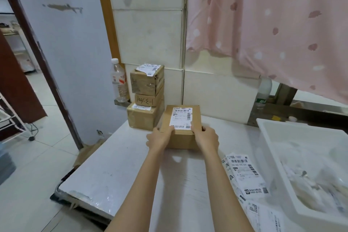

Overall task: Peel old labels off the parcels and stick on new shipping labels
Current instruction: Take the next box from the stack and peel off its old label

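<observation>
Parcel (181,129), a small brown cardboard box, sat on the white table (116,165) with a white shipping label (181,118) flat on its top face. We noted both hands closed on the parcel's near end: the left hand (160,137) gripped its left near corner with the thumb lying on the label's lower edge, and the right hand (206,136) gripped its right near corner, the thumb pressed on the label's lower right corner. Just behind and left of the parcel stood a stack of three boxes (147,98); the top one carried a label curling up at one edge. We saw a clear plastic bottle (119,81) left of that stack. Loose label sheets (244,173) lay fanned on the table nearer to us and right of the parcel, touching a white plastic bin (278,160) farther right.
</observation>
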Motion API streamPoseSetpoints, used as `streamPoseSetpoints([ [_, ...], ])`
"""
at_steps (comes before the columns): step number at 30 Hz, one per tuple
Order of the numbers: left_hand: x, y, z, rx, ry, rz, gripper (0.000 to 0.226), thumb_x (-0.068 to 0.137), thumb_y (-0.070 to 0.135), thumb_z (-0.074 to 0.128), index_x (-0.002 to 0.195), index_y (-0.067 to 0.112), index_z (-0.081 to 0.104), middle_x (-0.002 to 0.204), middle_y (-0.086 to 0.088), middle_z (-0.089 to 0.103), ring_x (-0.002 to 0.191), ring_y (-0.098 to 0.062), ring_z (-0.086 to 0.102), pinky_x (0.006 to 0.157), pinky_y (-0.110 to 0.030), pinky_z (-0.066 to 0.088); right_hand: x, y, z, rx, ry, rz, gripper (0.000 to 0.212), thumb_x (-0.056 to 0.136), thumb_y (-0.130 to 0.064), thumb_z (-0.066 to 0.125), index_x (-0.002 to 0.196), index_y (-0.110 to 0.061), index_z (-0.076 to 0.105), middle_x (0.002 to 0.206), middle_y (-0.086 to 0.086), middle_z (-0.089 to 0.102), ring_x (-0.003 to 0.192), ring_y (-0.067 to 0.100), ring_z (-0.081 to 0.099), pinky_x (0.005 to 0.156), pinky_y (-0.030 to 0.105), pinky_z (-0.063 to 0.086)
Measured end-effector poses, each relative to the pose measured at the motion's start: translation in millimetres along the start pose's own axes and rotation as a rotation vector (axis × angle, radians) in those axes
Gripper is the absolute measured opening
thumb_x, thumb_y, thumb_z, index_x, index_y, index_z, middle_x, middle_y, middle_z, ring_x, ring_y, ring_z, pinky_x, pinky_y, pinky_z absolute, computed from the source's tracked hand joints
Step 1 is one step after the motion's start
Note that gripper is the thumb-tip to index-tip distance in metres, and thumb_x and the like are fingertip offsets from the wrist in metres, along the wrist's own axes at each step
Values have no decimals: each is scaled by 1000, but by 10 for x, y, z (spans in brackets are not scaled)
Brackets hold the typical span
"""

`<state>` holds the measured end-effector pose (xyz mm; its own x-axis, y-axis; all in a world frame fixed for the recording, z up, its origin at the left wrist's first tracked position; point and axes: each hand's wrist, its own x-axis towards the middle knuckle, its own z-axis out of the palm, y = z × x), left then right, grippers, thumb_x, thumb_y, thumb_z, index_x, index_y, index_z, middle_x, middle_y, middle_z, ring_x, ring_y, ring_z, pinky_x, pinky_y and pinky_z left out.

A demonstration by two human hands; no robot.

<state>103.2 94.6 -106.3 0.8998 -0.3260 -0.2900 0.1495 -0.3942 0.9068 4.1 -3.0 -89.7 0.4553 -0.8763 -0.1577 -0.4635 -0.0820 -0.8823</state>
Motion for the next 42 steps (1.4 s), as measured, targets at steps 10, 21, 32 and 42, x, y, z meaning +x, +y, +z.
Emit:
streamPoseSetpoints([
  [10,-884,-407,-263,66,-150,103,86,62,67,52,135,21,51,131,0,58,125,-26,49,106,-48,41,-828,391,-326,42,-22,-52,34,94,-39,57,123,-20,60,107,-1,62,93,17,51,79,30,37],
  [21,-1235,-738,-306,95,-189,92,61,89,45,64,138,15,43,132,-2,50,117,-20,50,83,-31,38,-1340,783,-303,180,91,-4,34,94,-41,53,116,-15,56,89,-10,56,90,17,52,76,32,37],
  [32,-885,-630,-398,-11,-78,92,60,94,61,46,130,13,50,127,-13,58,94,-22,57,80,-35,46,-1119,558,-379,-38,299,-220,11,85,-22,61,95,-18,65,102,-4,56,99,20,55,70,29,36],
  [42,-421,-438,-192,-135,-174,171,54,97,48,53,146,30,42,133,0,56,115,-20,59,103,-41,47,-679,215,-114,-523,-33,-443,39,92,-26,54,131,-30,53,142,-7,44,134,19,29,107,33,22],
])
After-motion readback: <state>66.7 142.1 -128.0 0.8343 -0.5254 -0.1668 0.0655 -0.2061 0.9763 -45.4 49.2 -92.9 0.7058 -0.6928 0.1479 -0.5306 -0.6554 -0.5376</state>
